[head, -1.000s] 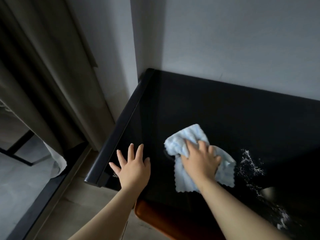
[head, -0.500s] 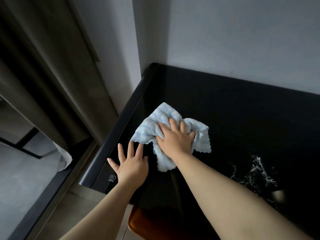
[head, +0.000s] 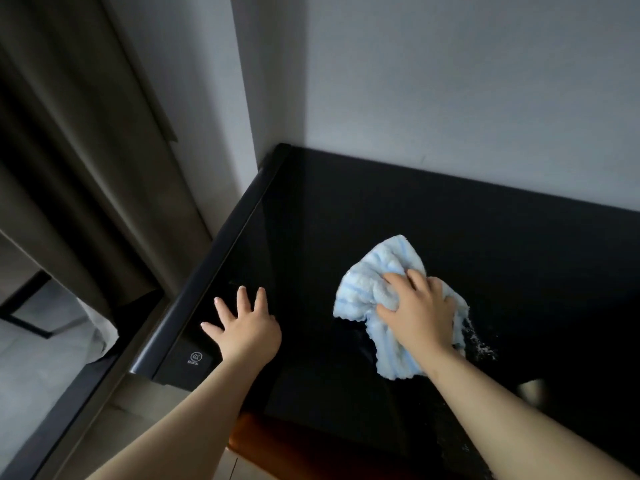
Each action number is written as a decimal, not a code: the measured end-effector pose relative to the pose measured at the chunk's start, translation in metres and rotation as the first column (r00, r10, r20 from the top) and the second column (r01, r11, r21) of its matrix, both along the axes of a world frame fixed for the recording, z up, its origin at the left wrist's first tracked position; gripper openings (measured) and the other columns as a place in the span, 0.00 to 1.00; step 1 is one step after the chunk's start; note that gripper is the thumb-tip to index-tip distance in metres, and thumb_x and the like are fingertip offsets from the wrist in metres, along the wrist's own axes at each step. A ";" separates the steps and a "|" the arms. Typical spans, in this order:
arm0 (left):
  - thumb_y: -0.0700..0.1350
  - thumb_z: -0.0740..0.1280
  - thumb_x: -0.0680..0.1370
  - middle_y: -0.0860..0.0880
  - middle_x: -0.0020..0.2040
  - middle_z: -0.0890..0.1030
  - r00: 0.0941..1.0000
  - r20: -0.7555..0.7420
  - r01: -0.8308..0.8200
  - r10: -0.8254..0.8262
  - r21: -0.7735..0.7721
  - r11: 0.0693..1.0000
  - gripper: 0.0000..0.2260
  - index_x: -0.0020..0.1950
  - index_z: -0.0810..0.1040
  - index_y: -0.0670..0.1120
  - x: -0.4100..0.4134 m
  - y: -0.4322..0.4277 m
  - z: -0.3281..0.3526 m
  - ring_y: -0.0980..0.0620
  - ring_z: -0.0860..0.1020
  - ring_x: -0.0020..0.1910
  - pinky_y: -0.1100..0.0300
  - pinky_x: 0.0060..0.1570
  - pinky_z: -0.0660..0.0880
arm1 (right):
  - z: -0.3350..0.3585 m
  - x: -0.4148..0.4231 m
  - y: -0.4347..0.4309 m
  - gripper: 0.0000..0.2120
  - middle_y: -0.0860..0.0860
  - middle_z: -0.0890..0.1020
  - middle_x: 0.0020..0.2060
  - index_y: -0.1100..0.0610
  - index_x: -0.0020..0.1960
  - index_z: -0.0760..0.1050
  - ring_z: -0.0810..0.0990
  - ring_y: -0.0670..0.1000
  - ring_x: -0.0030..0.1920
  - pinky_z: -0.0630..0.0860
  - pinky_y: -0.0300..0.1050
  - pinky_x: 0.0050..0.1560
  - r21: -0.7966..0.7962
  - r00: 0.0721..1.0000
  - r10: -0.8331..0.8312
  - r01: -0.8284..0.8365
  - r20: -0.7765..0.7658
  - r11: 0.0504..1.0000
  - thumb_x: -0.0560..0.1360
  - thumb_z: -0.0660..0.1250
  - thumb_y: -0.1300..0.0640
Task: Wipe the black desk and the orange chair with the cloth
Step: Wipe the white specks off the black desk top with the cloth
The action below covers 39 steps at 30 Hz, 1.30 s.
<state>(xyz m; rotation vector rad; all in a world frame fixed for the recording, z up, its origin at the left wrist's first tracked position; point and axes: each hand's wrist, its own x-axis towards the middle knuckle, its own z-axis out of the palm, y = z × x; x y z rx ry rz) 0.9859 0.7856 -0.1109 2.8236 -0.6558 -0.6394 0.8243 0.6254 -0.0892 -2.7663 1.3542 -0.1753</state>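
The black desk (head: 346,220) fills the middle and right of the view, glossy and set into a wall corner. My right hand (head: 420,311) presses a crumpled light blue striped cloth (head: 374,278) down on the desk top, fingers curled into its folds. My left hand (head: 244,325) lies flat on the desk near its left front corner, fingers spread. White wet streaks (head: 479,344) show on the desk just right of the cloth. A strip of the orange chair (head: 249,441) shows below the desk's front edge.
Grey walls (head: 450,98) meet at the desk's back left corner. Brown curtains (head: 86,150) hang at the left, with a dark window frame (head: 69,386) and pale floor below them. A small logo sticker (head: 197,357) marks the desk's front left corner.
My right hand has swept the cloth from beside my left hand back to the right, up to the wet streaks. My left hand stays planted.
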 end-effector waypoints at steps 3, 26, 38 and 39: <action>0.50 0.50 0.82 0.50 0.78 0.42 1.000 -0.002 -0.016 0.016 0.014 1.000 0.25 0.78 0.46 0.55 -0.021 -0.021 0.002 0.34 0.37 0.74 0.33 0.69 0.41 | -0.006 0.005 0.023 0.22 0.43 0.68 0.63 0.37 0.66 0.65 0.66 0.54 0.61 0.65 0.53 0.55 0.087 0.979 0.206 -0.205 -0.003 0.975 0.72 0.62 0.45; 0.52 0.48 0.83 0.46 0.78 0.42 0.991 0.059 0.125 -0.122 -0.044 0.991 0.24 0.78 0.45 0.51 -0.104 -0.020 -0.006 0.35 0.37 0.75 0.39 0.72 0.40 | -0.028 -0.125 0.028 0.25 0.56 0.79 0.52 0.52 0.53 0.79 0.76 0.64 0.49 0.72 0.59 0.39 -0.111 0.967 -0.253 0.254 0.016 0.961 0.58 0.78 0.49; 0.49 0.50 0.83 0.52 0.79 0.47 0.943 0.122 0.324 -0.310 -0.126 0.938 0.23 0.77 0.50 0.56 -0.105 0.018 -0.011 0.44 0.39 0.77 0.49 0.74 0.41 | -0.029 -0.128 0.069 0.28 0.42 0.68 0.60 0.39 0.55 0.68 0.72 0.54 0.60 0.73 0.59 0.51 0.035 0.984 0.178 -0.177 -0.007 0.984 0.56 0.69 0.40; 0.49 0.50 0.83 0.51 0.79 0.47 0.947 0.098 0.317 -0.306 -0.123 0.940 0.23 0.78 0.50 0.55 -0.106 0.016 -0.010 0.44 0.39 0.77 0.48 0.74 0.41 | -0.025 -0.142 0.063 0.27 0.41 0.66 0.64 0.38 0.58 0.66 0.69 0.54 0.64 0.69 0.58 0.55 0.060 0.988 0.144 -0.141 -0.047 0.988 0.60 0.69 0.41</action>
